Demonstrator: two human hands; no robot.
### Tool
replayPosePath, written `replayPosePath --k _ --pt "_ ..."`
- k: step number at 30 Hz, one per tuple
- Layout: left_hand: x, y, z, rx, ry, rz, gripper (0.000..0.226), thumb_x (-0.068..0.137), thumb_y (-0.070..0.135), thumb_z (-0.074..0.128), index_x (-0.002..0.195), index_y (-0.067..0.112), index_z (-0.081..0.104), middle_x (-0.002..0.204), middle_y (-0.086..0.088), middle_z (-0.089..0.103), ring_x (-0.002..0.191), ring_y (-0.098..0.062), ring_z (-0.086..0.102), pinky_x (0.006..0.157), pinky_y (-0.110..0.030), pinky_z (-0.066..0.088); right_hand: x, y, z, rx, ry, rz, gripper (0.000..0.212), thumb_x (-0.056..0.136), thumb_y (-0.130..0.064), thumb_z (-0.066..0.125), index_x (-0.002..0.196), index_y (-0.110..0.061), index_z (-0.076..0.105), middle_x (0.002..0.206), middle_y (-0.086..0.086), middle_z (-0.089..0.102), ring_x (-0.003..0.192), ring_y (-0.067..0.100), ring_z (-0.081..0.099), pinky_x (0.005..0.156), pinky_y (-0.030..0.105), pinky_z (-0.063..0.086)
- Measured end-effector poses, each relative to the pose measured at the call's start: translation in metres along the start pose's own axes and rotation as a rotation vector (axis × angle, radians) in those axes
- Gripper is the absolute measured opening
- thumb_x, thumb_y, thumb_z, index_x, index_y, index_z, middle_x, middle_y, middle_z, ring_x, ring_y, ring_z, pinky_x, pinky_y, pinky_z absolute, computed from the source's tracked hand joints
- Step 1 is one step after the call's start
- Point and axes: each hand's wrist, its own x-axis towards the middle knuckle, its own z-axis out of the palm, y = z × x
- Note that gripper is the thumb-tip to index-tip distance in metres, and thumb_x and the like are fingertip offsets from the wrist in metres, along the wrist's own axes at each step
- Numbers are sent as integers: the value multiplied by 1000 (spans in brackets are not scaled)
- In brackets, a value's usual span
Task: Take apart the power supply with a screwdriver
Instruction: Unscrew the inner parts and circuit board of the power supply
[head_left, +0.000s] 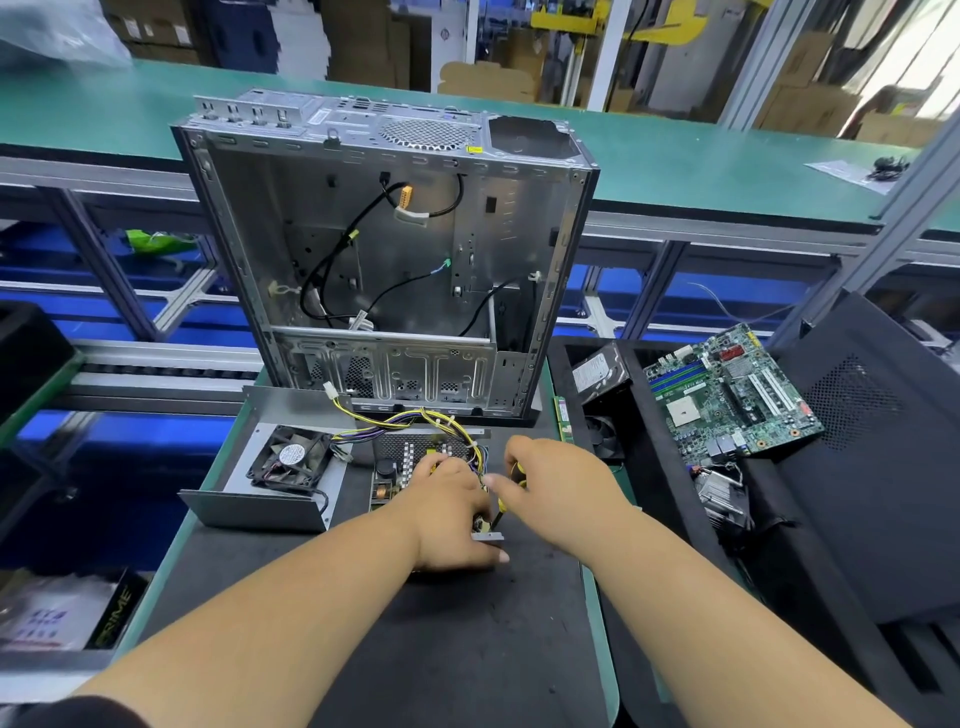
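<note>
The opened power supply lies on the black mat, its circuit board and yellow, purple and black wires exposed. My left hand lies over the board, fingers curled on its top and thumb at the near edge. My right hand grips a yellow-and-black screwdriver, its shaft pointing down at the board's near right corner. The removed grey metal cover with its black fan lies to the left.
An empty computer case stands upright just behind the power supply. To the right, a black tray holds a green motherboard, a hard drive and a heatsink. A green conveyor runs across the back.
</note>
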Motion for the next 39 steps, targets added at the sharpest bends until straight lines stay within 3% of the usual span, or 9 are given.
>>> replayPosePath --k 3,8,15,18,23,28,31,34,39 --pt "0 1 -2 2 -8 -5 56 77 74 55 110 30 65 118 4 52 130 -15 28 117 -39 -3 2 1 -1 2 -13 22 31 96 -54 49 90 -24 47 83 -5 55 82 24 54 66 34 44" --pt "0 0 -1 31 -29 -7 59 76 77 51 110 31 65 113 5 53 131 -15 29 117 -41 -1 1 1 -4 138 -7 16 13 93 -34 59 98 -24 51 91 -7 57 84 20 53 74 36 50" --pt "0 -1 -3 35 -49 -10 63 76 79 49 115 31 63 112 5 51 130 -16 29 117 -42 1 1 1 -7 247 -5 -32 18 81 -15 61 98 -21 58 95 -5 51 88 17 50 74 31 44" --pt "-1 0 -3 33 -42 -5 64 77 78 50 120 31 61 114 5 50 131 -16 28 118 -41 0 1 2 -4 221 -19 -38 18 83 -21 61 100 -22 57 100 -4 53 92 19 52 76 33 47" --pt "-4 -1 -1 11 -37 9 73 76 80 51 130 31 56 131 2 46 135 -17 23 119 -38 -8 0 6 3 68 35 -31 31 94 -55 52 93 -23 50 89 -5 59 82 20 53 68 35 46" --pt "-5 -5 -7 -152 -30 43 87 64 86 31 127 32 57 124 6 51 129 -15 31 118 -35 6 4 8 3 171 3 7 17 96 -43 56 92 -29 46 90 -7 62 81 18 52 66 33 40" --pt "2 -11 -13 -294 47 9 57 82 61 38 124 30 62 121 5 57 127 -18 38 113 -37 22 3 9 0 238 -4 25 14 93 -36 60 98 -30 48 91 -9 59 83 17 52 70 34 46" --pt "10 -18 -16 -280 132 -11 30 94 30 53 122 30 64 121 5 59 125 -19 42 110 -35 27 2 8 -3 286 -9 12 14 89 -26 61 99 -27 52 88 -11 54 84 14 51 74 34 46" --pt "23 -22 -21 -70 63 103 27 88 32 60 114 37 68 111 10 56 117 -18 43 104 -35 28 0 9 -6 290 -47 0 17 85 -18 58 101 -24 57 96 -8 50 92 14 48 81 32 44"
